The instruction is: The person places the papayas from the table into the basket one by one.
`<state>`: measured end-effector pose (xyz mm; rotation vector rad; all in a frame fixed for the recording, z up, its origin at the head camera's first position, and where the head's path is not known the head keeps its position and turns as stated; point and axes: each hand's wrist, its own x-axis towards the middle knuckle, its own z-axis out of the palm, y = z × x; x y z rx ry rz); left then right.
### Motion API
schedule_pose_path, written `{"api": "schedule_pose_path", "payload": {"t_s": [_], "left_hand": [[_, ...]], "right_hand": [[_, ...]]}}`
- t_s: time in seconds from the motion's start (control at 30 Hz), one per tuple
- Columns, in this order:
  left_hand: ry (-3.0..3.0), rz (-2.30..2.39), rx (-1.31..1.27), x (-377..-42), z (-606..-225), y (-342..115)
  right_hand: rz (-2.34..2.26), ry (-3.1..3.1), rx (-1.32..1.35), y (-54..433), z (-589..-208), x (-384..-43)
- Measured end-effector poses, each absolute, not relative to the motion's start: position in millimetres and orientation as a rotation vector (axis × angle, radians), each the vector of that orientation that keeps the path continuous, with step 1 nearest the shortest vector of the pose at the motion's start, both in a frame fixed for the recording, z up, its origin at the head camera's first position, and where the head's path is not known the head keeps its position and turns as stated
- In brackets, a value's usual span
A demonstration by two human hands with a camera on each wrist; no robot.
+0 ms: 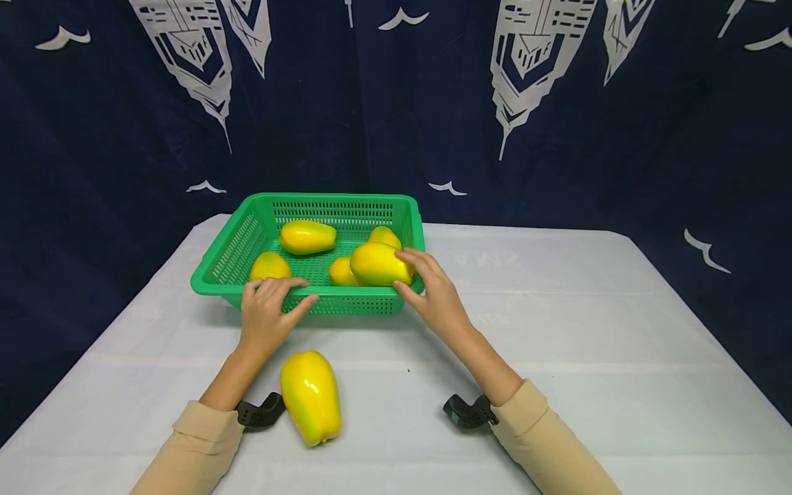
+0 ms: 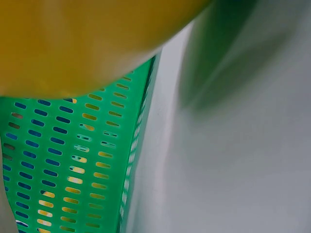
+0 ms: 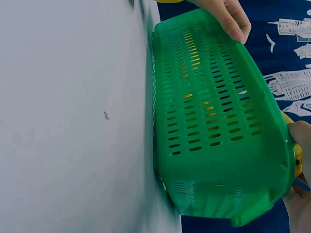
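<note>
My left hand (image 1: pixel 269 309) grips the front rim of a green basket (image 1: pixel 359 291), thumb on the outer wall. Over the basket's right front corner, my right hand (image 1: pixel 433 292) holds a yellow papaya (image 1: pixel 377 265) between thumb and fingers. Inside the basket lie more papayas: one at the back (image 1: pixel 307 237), one at the front left (image 1: pixel 270 266), and two partly hidden by the held one. Another papaya (image 1: pixel 311 397) rests on the table beside my left forearm. In the right wrist view the basket wall (image 3: pixel 209 107) is seen from outside, with both hands at its rim.
A white-covered table (image 1: pixel 588 357) carries everything, with a dark blue curtain (image 1: pixel 396 110) behind its far edge. Black wrist cameras (image 1: pixel 470 412) hang beneath both forearms. The table papaya (image 2: pixel 87 43) looms close in the left wrist view.
</note>
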<state>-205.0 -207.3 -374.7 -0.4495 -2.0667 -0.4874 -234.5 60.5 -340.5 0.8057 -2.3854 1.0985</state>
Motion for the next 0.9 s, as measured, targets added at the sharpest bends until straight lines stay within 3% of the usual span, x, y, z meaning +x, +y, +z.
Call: {"api": "schedule_pose_path", "payload": {"t_s": [0.9], "left_hand": [[-2.059, -0.504, -0.450, -205.5, -376.7, -208.4]], "right_hand": [[1.204, -2.456, 0.763, 63.3, -340.3, -233.1]]}}
